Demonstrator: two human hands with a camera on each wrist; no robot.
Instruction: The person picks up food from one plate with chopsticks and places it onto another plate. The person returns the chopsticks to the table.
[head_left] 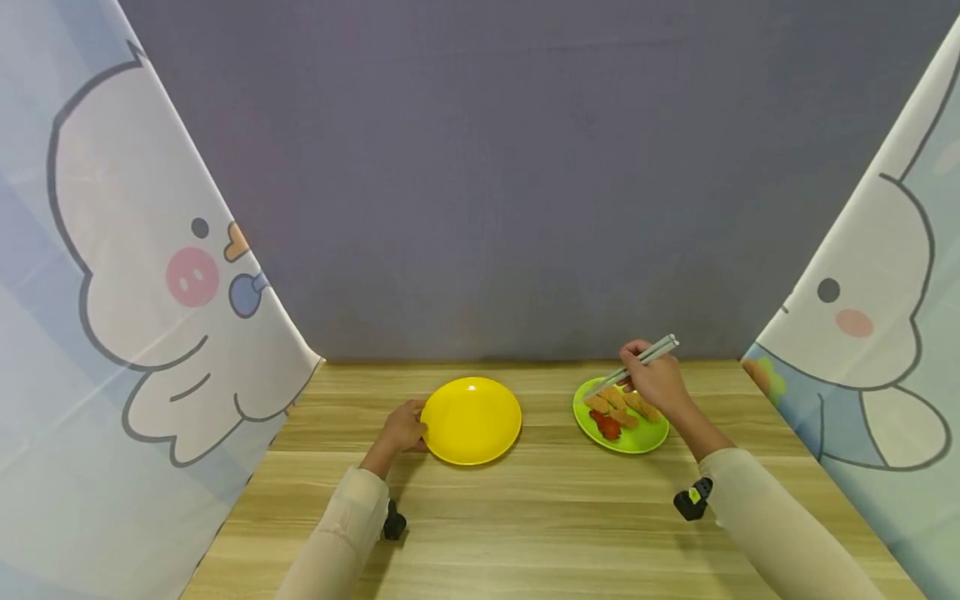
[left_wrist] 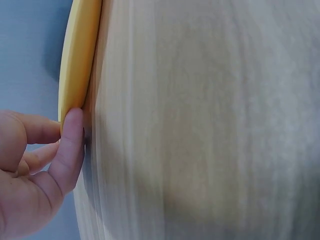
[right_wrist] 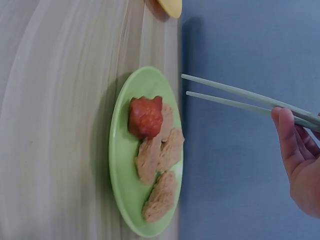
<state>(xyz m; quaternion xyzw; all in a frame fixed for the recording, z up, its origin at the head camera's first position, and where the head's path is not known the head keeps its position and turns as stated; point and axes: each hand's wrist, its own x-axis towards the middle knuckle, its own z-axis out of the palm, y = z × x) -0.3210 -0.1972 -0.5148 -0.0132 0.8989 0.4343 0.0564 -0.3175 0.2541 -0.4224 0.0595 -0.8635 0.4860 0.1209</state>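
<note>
A bare yellow plate (head_left: 471,421) lies on the wooden table, and my left hand (head_left: 403,427) pinches its left rim between thumb and fingers. In the left wrist view the thumb and fingertips (left_wrist: 73,120) meet at the edge of the plate (left_wrist: 80,55). My right hand (head_left: 654,379) grips a pair of pale chopsticks (right_wrist: 235,97), their tips slightly apart with nothing between them. Below them sits a green plate (head_left: 636,443) bearing several brown breaded pieces (right_wrist: 160,197) and a glossy red piece (right_wrist: 145,118). The chopstick tips are over the green plate's left side in the head view.
The wooden table (head_left: 480,533) meets a grey backdrop (head_left: 480,183) just behind both plates. Cartoon-printed cloths hang at the left (head_left: 135,250) and right (head_left: 885,317). Each wrist carries a small black camera, such as the right one (head_left: 692,500).
</note>
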